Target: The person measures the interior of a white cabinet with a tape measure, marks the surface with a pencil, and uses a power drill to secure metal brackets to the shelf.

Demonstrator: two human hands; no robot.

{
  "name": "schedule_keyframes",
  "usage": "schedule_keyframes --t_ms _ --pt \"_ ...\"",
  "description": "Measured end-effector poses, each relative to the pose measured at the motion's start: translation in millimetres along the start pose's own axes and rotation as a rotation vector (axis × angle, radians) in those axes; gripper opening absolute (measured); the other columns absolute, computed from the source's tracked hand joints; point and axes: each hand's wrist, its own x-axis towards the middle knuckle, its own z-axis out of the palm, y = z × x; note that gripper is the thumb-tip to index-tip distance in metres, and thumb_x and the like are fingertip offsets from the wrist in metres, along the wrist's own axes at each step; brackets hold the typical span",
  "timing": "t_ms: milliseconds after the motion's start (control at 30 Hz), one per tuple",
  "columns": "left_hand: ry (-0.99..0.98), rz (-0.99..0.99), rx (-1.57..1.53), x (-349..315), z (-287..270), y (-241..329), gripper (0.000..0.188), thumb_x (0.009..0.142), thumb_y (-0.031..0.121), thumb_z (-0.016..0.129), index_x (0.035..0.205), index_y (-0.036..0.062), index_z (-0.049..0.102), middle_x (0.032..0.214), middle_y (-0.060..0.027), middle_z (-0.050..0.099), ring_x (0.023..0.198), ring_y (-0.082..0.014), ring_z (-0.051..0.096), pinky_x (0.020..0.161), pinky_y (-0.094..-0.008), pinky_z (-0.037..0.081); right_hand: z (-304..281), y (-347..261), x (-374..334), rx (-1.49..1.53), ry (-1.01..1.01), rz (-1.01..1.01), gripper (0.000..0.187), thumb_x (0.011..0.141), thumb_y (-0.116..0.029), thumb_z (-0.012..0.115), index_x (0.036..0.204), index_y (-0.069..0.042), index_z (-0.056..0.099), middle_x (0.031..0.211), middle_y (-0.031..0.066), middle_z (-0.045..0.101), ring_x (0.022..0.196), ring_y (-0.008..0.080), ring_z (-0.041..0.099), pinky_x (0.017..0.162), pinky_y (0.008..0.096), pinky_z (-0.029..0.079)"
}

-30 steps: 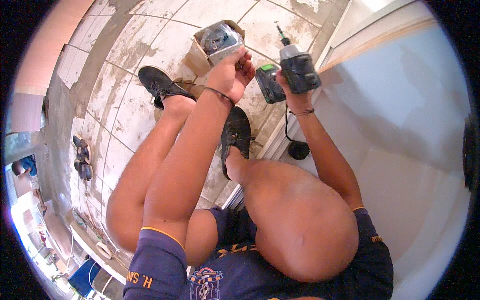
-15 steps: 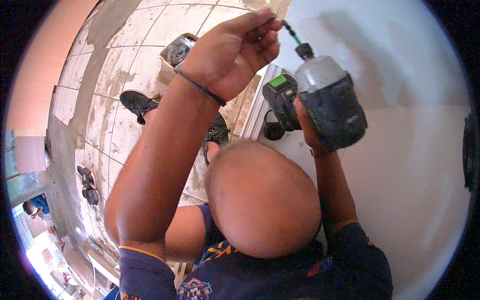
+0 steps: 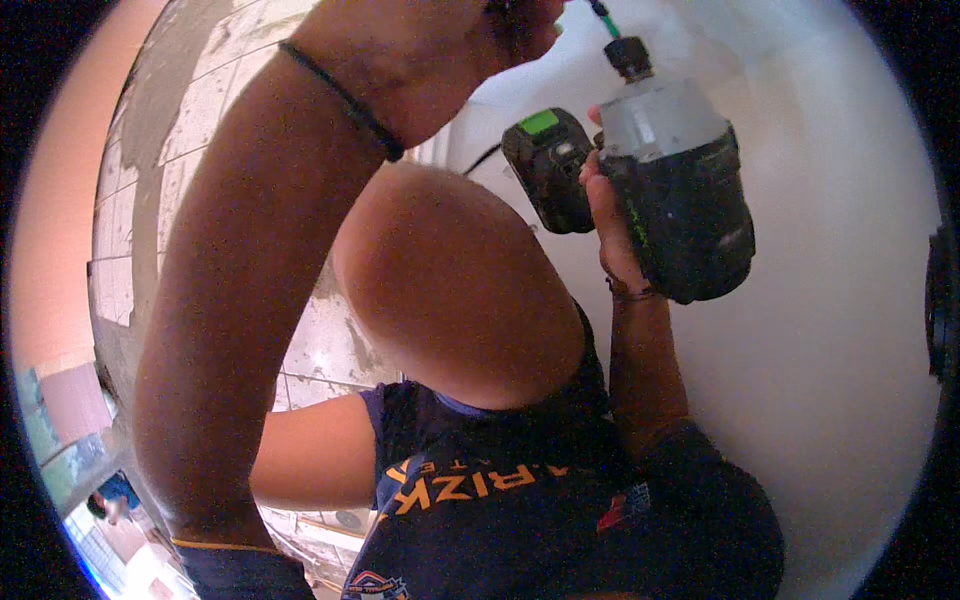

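My right hand (image 3: 620, 235) is wrapped round the grip of a black and grey cordless impact driver (image 3: 690, 200). Its battery pack (image 3: 550, 170), marked by a green patch, sticks out to the left of the hand. From the black chuck (image 3: 627, 55) a thin driver bit (image 3: 609, 24) with a green band points up towards the top edge. My left hand (image 3: 440, 70), with a dark band at the wrist, is raised beside the bit's tip with fingers curled closed. The picture's upper edge cuts off part of them, and what they pinch cannot be made out.
A smooth white wall (image 3: 820, 300) fills the right side, close behind the driver. My bare knee (image 3: 460, 280) rises between my arms. Stained pale floor tiles (image 3: 215, 110) lie on the left. Far off at lower left is another person (image 3: 120, 495). A black cord (image 3: 483, 158) shows near the battery.
My left hand and the bit's tip have shifted up, partly out of the picture. The driver sits slightly further right. My knee appears further up and left; the box and shoes are out of sight.
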Motion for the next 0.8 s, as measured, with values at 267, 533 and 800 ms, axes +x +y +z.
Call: schedule_keyframes --t_ms 267,533,800 --pt "0.103 -0.15 0.105 34.4 58.0 -14.6 0.021 0.09 0.023 0.059 0.081 0.0037 0.055 0.074 -0.0032 0.05 0.068 -0.0137 0.047 0.071 -0.0288 0.045 -26.9 0.3 -10.7 -0.149 0.274 -0.013 0.045 0.085 -0.02 0.063 0.124 -0.005 0.048 0.122 0.0102 0.054 0.105 0.0223 0.052 0.094 0.0349 0.04" --pt "-0.103 -0.276 0.271 112.3 46.9 -72.0 0.025 0.092 0.023 0.055 0.072 0.0081 0.053 0.069 -0.0017 0.046 0.064 -0.0133 0.045 0.067 -0.0282 0.044 -23.5 72.7 -29.8 -0.554 0.514 -0.21 0.048 0.081 -0.01 0.067 0.124 -0.003 0.048 0.122 0.0099 0.054 0.11 0.0211 0.05 0.099 0.0383 0.036" --pt "-0.189 -0.033 0.941 145.8 45.7 -118.0 0.015 0.088 0.018 0.056 0.095 0.0057 0.06 0.079 -0.0051 0.06 0.068 -0.0167 0.058 0.058 -0.0293 0.051 -14.5 117.1 -22.9 -0.405 0.481 -0.031 0.031 0.087 -0.027 0.058 0.108 -0.004 0.061 0.106 0.0123 0.062 0.101 0.031 0.056 0.092 0.0428 0.041"
